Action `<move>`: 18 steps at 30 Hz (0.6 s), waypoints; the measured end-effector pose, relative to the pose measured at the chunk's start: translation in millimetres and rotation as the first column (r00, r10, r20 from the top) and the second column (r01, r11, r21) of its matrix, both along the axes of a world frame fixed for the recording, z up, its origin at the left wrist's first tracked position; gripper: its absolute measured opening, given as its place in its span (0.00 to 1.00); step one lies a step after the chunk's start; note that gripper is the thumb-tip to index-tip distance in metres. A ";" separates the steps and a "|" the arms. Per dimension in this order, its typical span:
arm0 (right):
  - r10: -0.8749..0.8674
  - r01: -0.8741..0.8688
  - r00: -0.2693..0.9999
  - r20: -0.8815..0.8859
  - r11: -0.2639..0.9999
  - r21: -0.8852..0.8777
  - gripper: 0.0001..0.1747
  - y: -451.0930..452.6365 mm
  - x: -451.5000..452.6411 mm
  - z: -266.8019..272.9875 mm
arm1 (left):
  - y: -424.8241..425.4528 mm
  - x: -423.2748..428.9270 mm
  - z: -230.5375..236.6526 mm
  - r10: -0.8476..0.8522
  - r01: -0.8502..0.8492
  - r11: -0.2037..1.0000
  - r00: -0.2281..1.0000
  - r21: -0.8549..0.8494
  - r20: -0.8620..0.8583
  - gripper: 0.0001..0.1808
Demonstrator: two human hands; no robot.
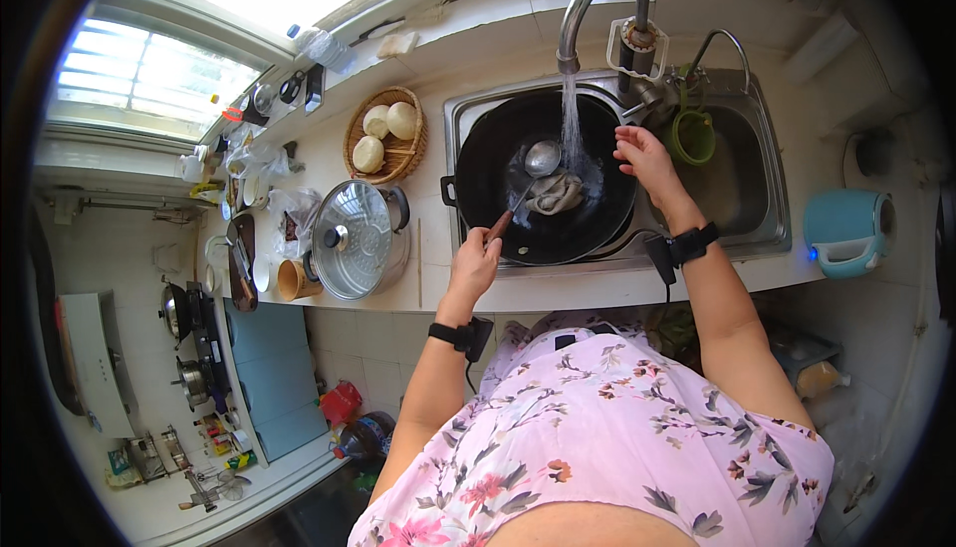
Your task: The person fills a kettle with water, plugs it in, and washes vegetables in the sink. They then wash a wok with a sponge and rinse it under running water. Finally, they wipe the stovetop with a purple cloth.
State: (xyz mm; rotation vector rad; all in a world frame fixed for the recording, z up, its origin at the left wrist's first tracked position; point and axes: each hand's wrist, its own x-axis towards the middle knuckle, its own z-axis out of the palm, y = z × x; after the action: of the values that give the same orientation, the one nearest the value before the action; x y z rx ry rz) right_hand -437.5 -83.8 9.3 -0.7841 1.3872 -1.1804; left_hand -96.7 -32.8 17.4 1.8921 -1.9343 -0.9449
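Observation:
My left hand [475,263] is closed around the wooden handle of a metal ladle [543,159], whose bowl lies inside a large black wok [485,136]. The wok rests over the left basin of the steel sink. Water runs from the curved chrome faucet [569,54] into it, beside a wet, crumpled grey cloth [556,194]. At the wok's right rim, my right hand [644,159] hovers with its fingers partly spread and no object visible in it. The palm side of that hand is partly hidden.
Left of the sink stand a wicker basket [423,145] of pale buns and a steel pot with a glass lid [351,241]. A green strainer [693,136] hangs at the right basin [736,196]. A blue kettle [848,233] stands far right; a cleaver [240,256] lies left.

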 end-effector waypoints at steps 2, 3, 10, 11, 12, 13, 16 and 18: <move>0.041 -0.041 0.999 -0.015 0.999 -0.029 0.17 14.5 9.9 -2.7 | 9.8 -2.1 11.4 0.176 -0.112 0.970 0.935 0.214 -0.309 0.15; 0.069 -0.069 0.998 -0.004 0.995 -0.072 0.16 24.8 15.4 -3.0 | 20.0 0.7 21.2 0.318 -0.144 0.910 0.844 0.389 -0.431 0.15; 0.559 -0.562 0.825 -0.088 0.827 -0.016 0.38 100.6 103.2 12.4 | 78.7 -42.7 51.9 0.485 0.070 0.792 0.532 0.606 -0.694 0.16; 0.577 -0.577 0.817 -0.014 0.815 -0.048 0.40 105.6 114.3 14.7 | 79.1 -49.9 49.8 0.463 0.104 0.785 0.557 0.611 -0.690 0.17; 0.498 -0.500 0.861 -0.100 0.866 0.006 0.40 105.0 116.1 15.5 | 75.8 -51.8 48.7 0.411 0.174 0.781 0.580 0.600 -0.703 0.17; 0.437 -0.436 0.884 -0.165 0.899 0.046 0.40 106.6 117.7 15.7 | 70.1 -52.9 47.3 0.373 0.229 0.760 0.612 0.608 -0.697 0.18; 0.403 -0.381 0.866 -0.297 0.915 0.132 0.33 103.6 102.7 10.3 | 58.5 -51.6 44.8 0.120 0.367 0.757 0.735 0.540 -0.667 0.19; 0.463 -0.430 0.767 -0.444 0.885 0.181 0.28 103.5 95.0 3.9 | 54.8 -50.2 42.0 -0.052 0.445 0.754 0.774 0.484 -0.631 0.19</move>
State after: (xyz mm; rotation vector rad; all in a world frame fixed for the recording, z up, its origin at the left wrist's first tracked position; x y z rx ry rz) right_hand -342.4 19.6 13.2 -1.3369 1.5051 -0.5718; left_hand -146.9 21.9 59.4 1.2934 -1.6147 -2.1761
